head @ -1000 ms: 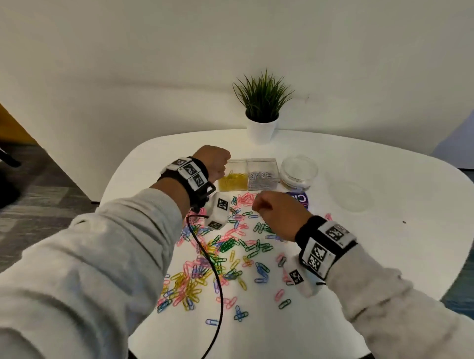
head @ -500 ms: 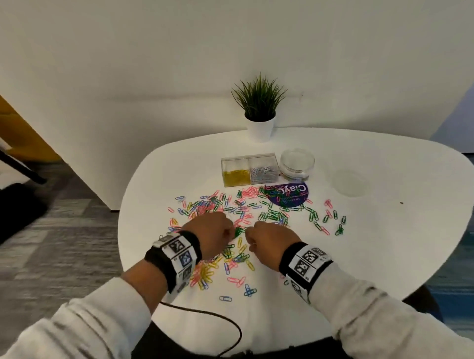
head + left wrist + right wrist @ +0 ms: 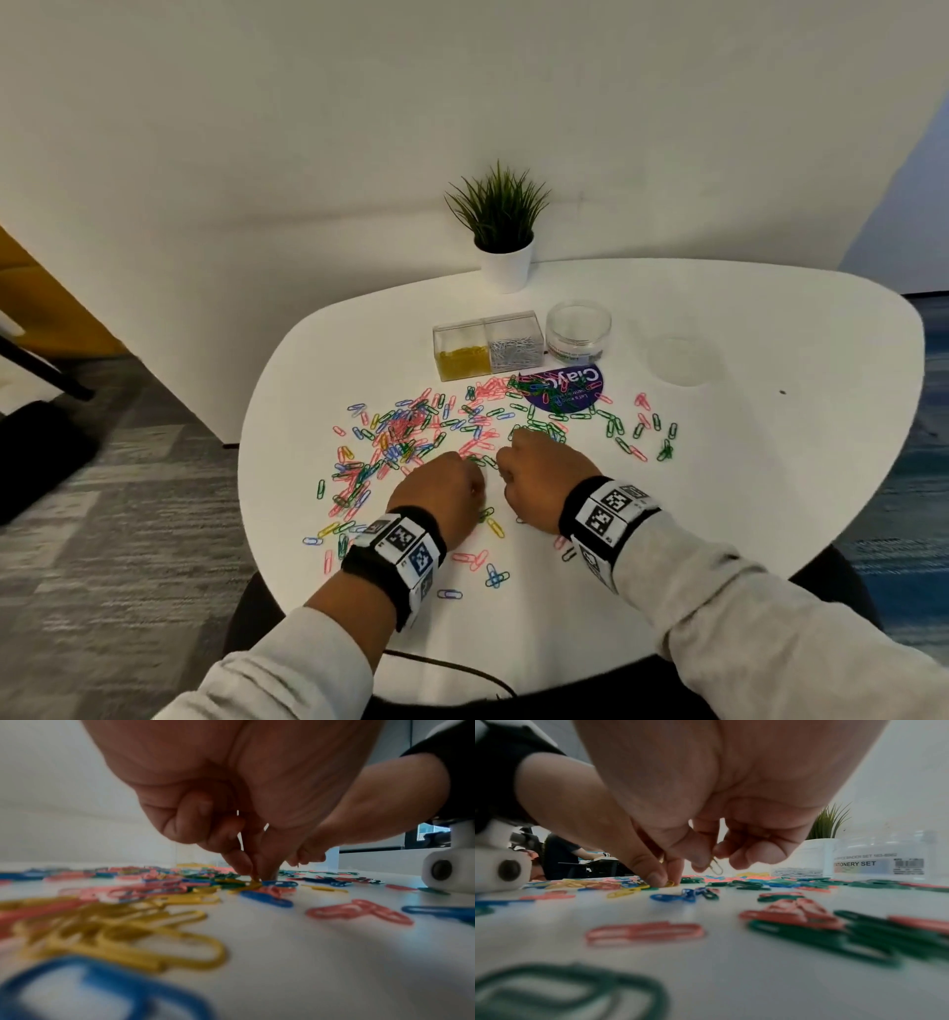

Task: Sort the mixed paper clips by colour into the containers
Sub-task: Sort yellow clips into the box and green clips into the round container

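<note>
Paper clips [image 3: 462, 442] loose on table, twin box [image 3: 488, 344] holding yellow, silver.

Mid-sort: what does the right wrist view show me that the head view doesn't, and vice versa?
Right wrist only: a dangling yellow clip in the right hand's grip; the left hand pinching a second yellow clip on the table. Head only: the purple sticker and a clear round lid. Both: the hands, round container, potted plant.

An office: carpet tiles [image 3: 128, 539], a person at a desk [image 3: 562, 856], potted plant [image 3: 500, 226]
</note>
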The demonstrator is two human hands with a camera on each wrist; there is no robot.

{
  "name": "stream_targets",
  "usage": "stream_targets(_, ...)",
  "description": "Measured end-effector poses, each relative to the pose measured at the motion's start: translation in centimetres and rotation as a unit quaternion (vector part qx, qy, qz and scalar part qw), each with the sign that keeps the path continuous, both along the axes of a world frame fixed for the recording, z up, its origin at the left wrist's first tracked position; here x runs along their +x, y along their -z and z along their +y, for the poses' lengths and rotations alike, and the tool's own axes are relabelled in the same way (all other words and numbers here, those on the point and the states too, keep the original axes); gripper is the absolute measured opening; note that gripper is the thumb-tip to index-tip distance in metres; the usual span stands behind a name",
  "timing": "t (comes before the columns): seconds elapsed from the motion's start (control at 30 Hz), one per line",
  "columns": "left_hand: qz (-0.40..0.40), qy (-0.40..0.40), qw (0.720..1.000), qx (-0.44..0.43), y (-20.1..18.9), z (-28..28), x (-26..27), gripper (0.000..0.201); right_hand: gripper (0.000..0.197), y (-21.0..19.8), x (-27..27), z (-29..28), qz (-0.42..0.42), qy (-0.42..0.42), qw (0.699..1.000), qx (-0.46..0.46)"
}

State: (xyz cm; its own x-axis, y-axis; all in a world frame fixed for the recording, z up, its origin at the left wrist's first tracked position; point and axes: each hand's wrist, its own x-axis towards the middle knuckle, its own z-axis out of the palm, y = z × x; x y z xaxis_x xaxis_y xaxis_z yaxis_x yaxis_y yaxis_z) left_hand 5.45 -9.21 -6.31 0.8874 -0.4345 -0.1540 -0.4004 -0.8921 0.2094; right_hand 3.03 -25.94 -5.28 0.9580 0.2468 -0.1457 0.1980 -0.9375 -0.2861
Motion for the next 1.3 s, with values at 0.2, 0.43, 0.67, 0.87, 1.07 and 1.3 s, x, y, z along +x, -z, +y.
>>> stream_targets(0.2,0.016,0.013,0.999,-0.031,0.3,0.0,-0.2,0.013,0.019,-0.3,-0.6,0.2,-0.002,-0.05,0.999,-0.013)
stream_targets(0.43,0.021,0.01,0.998,-0.052,0.6,0.2,0.0,0.023,0.031,-0.1,-0.9,0.6,0.051,-0.081,0.994,-0.055)
stream_targets(0.67,-0.013,0.031,0.999,-0.039,0.8,0.1,-0.6,0.015,0.017,0.4,-0.7,0.5,0.058,-0.062,0.996,-0.03)
stream_targets(0.87,0.042,-0.004,0.997,-0.07,-1.7,1.7,0.1,0.023,0.009,-1.6,-1.3,-1.3,0.077,0.043,0.988,0.13)
stream_targets(1.07,0.218,-0.26,0.865,-0.371,-6.2,9.2,2.0,0.023,0.006,-3.2,-1.7,-2.8,0.13,0.2,0.881,0.408)
stream_targets(1.3,0.3,-0.438,0.688,-0.495,-5.3,14.6,-0.1,0.024,0.007,-2.0,-0.7,2.6,0.245,0.144,0.885,0.368)
